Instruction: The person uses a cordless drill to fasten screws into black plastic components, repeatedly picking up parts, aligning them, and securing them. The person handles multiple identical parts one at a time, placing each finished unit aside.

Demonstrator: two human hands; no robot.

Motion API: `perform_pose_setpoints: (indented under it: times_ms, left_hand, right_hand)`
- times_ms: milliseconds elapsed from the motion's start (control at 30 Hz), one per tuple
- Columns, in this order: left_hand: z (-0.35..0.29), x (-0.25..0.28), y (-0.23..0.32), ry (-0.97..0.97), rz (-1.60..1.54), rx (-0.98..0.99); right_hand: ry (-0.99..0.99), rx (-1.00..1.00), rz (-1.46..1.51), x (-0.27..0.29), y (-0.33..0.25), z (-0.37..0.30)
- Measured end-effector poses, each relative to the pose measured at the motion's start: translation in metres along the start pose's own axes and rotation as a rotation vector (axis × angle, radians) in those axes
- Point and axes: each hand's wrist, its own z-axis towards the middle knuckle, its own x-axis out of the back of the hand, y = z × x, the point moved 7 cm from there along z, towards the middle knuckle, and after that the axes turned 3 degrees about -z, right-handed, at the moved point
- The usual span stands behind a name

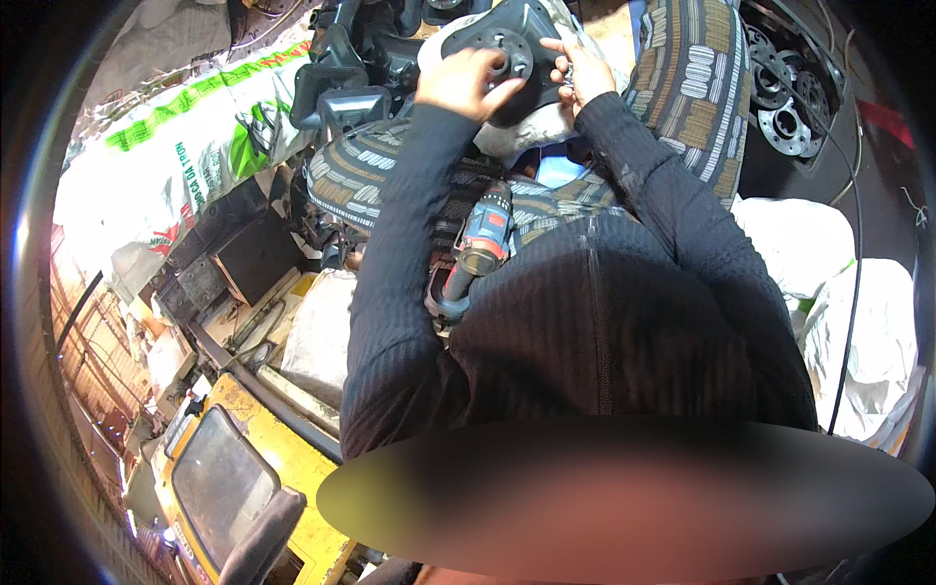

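A black moulded part (538,41) lies across my lap, on pale cloth or sacking. On it sits a round dark disc (524,68) with a raised centre and small holes. My left hand (463,83) bends its fingers over the disc's left side, with the thumb at its lower edge. Just right of the disc, my right hand (588,74) is closed, its index finger pointing left. Something small and metallic shows between its fingers, too small to name. A blue and red cordless drill (485,234) rests on my lap, below the left hand.
Several black plastic parts (351,102) are piled at the far left, beside a white and green sack (210,146). Metal discs (785,122) lie in a dark container at right, with a cable (856,224) hanging nearby. White bags (795,244) and a yellow machine (239,400) flank me.
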Motion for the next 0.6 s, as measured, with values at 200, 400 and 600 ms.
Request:
perform_pose_setpoints:
  times_ms: [200,400,600]
  left_hand:
    - [-0.193,0.070,0.032,-0.770,-0.444,0.703]
    - [-0.243,0.011,0.051,-0.207,-0.473,1.048]
    - [-0.167,0.074,0.033,-0.033,-0.689,0.827]
  right_hand:
    - [0.086,0.049,0.090,0.006,-0.005,0.008]
    - [0.029,0.071,0.059,-0.005,-0.003,0.039]
    - [0.045,0.133,-0.055,-0.002,-0.001,0.051]
